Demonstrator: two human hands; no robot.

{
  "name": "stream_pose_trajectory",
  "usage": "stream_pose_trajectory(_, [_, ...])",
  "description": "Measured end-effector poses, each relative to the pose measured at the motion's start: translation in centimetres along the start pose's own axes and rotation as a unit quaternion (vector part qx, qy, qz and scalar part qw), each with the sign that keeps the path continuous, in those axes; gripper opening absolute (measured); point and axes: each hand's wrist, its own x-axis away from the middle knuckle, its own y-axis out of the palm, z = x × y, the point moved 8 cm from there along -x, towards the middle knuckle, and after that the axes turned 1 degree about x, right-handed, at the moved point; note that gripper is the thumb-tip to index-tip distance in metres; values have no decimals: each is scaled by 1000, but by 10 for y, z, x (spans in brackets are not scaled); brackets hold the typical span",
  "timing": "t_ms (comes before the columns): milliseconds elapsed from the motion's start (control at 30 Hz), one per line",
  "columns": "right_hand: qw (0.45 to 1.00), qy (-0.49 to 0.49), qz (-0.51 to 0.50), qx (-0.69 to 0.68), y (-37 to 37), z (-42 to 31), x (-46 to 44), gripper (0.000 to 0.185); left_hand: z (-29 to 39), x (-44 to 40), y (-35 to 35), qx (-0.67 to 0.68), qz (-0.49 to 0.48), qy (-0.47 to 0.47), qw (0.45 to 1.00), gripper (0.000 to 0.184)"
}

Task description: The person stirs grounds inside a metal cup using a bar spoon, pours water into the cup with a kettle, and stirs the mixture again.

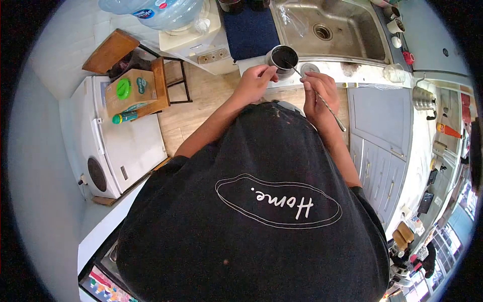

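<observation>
A metal cup (294, 71) with very dark contents stands on the counter edge by the sink. In my right hand (322, 95) is a long bar spoon (329, 106) with a twisted handle. It slants across the cup, its far end inside the dark contents; its teardrop-shaped end points back towards me. My left hand (254, 83) is beside the cup's near left side, fingers curled together and closed. Whether it touches the cup or pinches something small, I cannot tell. Just right of the cup, partly behind my right fingers, lies a round grey lid-like disc (309, 68).
A steel sink (347, 43) lies beyond the counter, with a dark blue mat (251, 32) to its left. The water dispenser (201, 48) stands further left. A cardboard box (138, 90) rests on a wooden chair (160, 83). Grey cabinets (380, 118) are at right.
</observation>
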Motion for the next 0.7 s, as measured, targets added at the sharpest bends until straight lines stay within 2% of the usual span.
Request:
stream_pose_trajectory(100, [1000,-6,3,10,-1,-2,-2,5,1,0,1,-15,-21,-11,1000,43])
stream_pose_trajectory(700, [999,1,25,26,2,8,0,9,-7,1,1,-29,1,-26,999,42])
